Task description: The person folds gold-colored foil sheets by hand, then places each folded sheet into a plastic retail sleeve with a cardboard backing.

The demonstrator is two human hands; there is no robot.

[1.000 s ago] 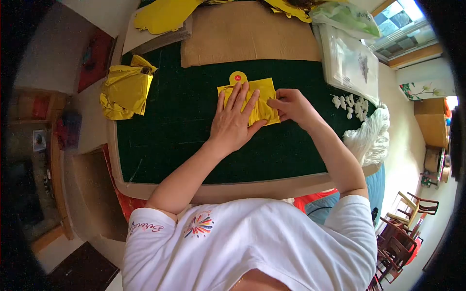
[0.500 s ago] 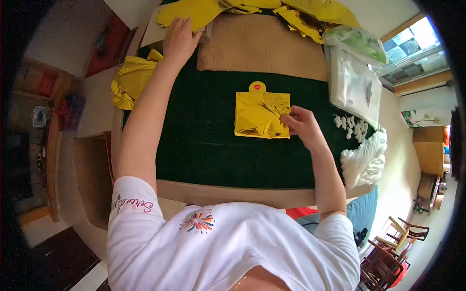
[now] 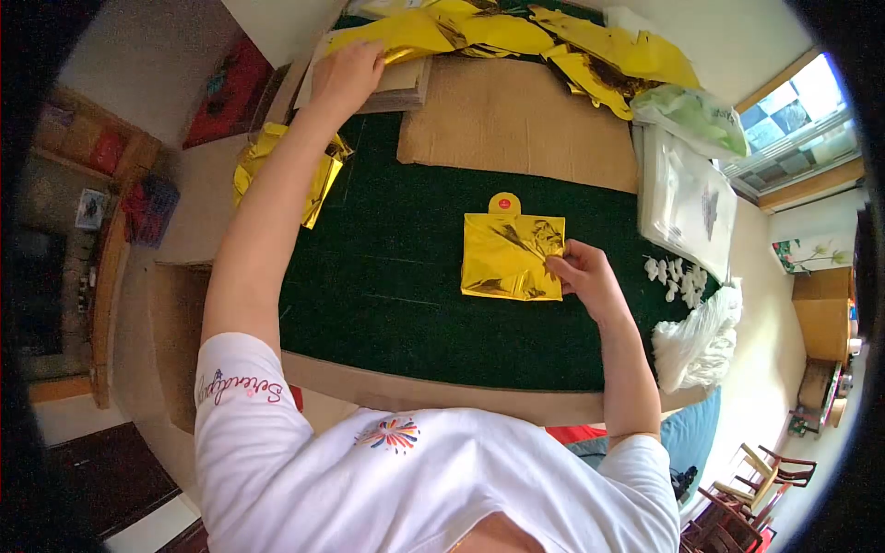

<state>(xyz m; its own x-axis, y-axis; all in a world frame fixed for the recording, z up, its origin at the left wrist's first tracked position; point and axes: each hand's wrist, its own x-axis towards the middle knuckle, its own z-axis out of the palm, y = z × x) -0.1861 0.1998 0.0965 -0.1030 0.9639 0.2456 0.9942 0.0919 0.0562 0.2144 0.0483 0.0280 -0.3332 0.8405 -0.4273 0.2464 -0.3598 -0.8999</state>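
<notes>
My right hand (image 3: pixel 584 275) pinches the right edge of a folded gold foil piece (image 3: pixel 509 260), which lies flat and square over the green cloth (image 3: pixel 396 267). A rounded gold tab with a red sticker (image 3: pixel 503 204) sticks out from its top edge. My left hand (image 3: pixel 348 79) reaches to the far left, fingers curled together at the near edge of a long gold foil strip (image 3: pixel 406 35). Just under that foil is a stack of flat sheets (image 3: pixel 406 88). What the left fingertips hold is hidden. Another crumpled gold foil heap (image 3: pixel 318 189) sits beside my left forearm.
A brown cardboard sheet (image 3: pixel 525 120) covers the table's far middle. More gold foil (image 3: pixel 636 57) is piled behind it. Clear plastic bags (image 3: pixel 687 189), small white pieces (image 3: pixel 678 279) and a white plastic bundle (image 3: pixel 698 341) line the right side.
The view has tilted, so the table shows lower. My left fingers have curled by the foil strip, and the stack beside them is more visible. My right hand keeps hold of the folded foil piece.
</notes>
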